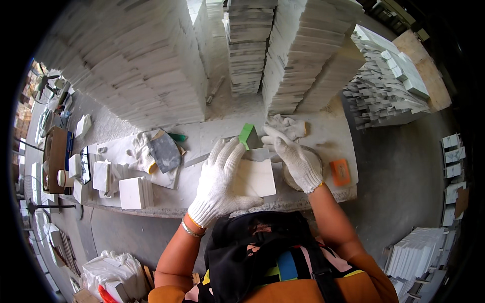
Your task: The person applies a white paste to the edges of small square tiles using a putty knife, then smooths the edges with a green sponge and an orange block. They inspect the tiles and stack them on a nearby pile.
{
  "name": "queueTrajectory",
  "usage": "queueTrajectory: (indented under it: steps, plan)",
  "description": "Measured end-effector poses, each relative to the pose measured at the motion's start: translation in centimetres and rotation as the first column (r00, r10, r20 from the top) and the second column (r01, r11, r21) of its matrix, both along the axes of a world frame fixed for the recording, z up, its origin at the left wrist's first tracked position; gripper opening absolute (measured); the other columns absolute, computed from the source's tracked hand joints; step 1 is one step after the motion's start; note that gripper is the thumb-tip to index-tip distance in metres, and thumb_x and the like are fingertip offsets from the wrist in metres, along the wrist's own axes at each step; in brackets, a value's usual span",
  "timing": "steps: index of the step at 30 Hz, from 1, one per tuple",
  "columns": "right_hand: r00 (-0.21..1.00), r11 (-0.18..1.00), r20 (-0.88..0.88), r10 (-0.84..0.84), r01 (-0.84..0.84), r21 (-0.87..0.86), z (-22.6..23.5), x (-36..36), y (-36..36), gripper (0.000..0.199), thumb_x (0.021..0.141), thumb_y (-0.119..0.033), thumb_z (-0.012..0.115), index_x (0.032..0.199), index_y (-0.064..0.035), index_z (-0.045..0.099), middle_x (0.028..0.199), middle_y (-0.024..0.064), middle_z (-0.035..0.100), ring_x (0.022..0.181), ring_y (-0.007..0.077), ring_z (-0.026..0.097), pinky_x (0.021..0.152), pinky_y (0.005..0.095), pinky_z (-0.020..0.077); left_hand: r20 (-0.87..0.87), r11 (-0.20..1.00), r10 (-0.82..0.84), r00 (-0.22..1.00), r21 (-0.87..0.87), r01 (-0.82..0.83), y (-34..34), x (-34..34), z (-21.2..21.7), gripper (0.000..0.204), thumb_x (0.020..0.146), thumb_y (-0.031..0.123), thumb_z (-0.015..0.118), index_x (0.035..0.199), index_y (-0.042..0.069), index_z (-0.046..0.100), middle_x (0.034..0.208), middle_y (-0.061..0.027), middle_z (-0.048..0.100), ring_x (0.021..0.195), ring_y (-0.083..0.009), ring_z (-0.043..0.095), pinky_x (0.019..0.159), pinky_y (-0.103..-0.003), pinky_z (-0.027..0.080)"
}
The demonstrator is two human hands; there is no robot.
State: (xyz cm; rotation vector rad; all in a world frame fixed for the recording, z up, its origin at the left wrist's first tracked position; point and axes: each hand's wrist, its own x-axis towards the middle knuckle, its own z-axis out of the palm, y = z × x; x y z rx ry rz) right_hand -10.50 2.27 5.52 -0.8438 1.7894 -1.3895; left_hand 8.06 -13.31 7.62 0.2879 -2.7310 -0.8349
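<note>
— White tile is what the work turns on; where is it lying?

— It is laid flat on the tabletop, near the front edge, between the two gloved hands. The left hand is spread over its left side, fingers apart and pressed flat, so the tile is steadied rather than clamped. The right hand is held just past the tile's far right corner, fingers loosely curled; whether anything is gripped in it cannot be told. A green block is seen right by the fingertips of both hands.

— How much is judged done?

— Little can be read from the tile itself: its face looks plain and clean. A few small white tiles are set aside at the left of the tabletop, which may be finished pieces, while tall stacks of white slabs are piled behind. By that, most of the work is judged still ahead.

— Any packages or labels?

— An orange rectangular pad is lying at the right end of the tabletop. A brown carton is standing at the far left, and a white plastic bag is slumped on the floor below. A spare glove is left behind the hands, and a grey pad rests on another glove to the left. No readable sign is made out.
</note>
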Motion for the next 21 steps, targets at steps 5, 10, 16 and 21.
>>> queueTrajectory:
  steps: [5,10,16,21]
  plan:
    - [0.978,0.999,0.209,0.012,-0.002,-0.046,-2.0,1.5,-0.6,0.06,0.101,-0.038,0.063,0.148,-0.0029,0.05,0.133,0.0101,0.062,0.124,0.0151,0.055,0.107,0.0287,0.042,-0.036,1.0,-0.004,0.999,-0.003,0.004,0.1,-0.1,0.0,0.114,0.053,0.047,0.092,0.146,0.002,0.044,0.151,-0.0211,0.045,0.144,-0.0474,0.035,0.113,-0.056,0.037]
    - [0.924,1.0,0.382,0.012,-0.001,-0.027,0.1,3.7,2.3,0.073,0.096,-0.032,0.069,0.153,0.0019,0.039,0.141,0.0147,0.056,0.129,0.0173,0.052,0.11,0.0301,0.0403,-0.046,1.0,0.019,0.999,0.023,-0.018,0.2,0.0,0.1,0.112,0.054,0.047,0.092,0.146,0.003,0.045,0.151,-0.0217,0.044,0.142,-0.0473,0.037,0.112,-0.056,0.037]
    - [0.993,0.994,0.116,0.017,-0.029,0.102,-0.7,4.9,6.4,0.079,0.09,-0.027,0.074,0.154,0.0021,0.037,0.154,0.0184,0.045,0.144,0.0226,0.041,0.119,0.0341,0.0303,-0.053,1.0,0.013,0.999,-0.01,-0.014,0.2,0.1,0.0,0.113,0.054,0.05,0.092,0.145,0.003,0.045,0.151,-0.0221,0.045,0.142,-0.0473,0.038,0.112,-0.056,0.037]
    - [0.992,0.997,0.109,-0.07,0.072,-0.019,0.6,5.2,6.7,0.072,0.089,-0.014,0.067,0.153,0.0011,0.04,0.157,0.0169,0.043,0.147,0.0246,0.037,0.121,0.0356,0.0258,-0.057,1.0,0.003,0.998,-0.011,-0.004,0.1,0.0,-0.2,0.114,0.055,0.051,0.092,0.146,0.003,0.044,0.151,-0.022,0.045,0.142,-0.0472,0.038,0.112,-0.056,0.037]
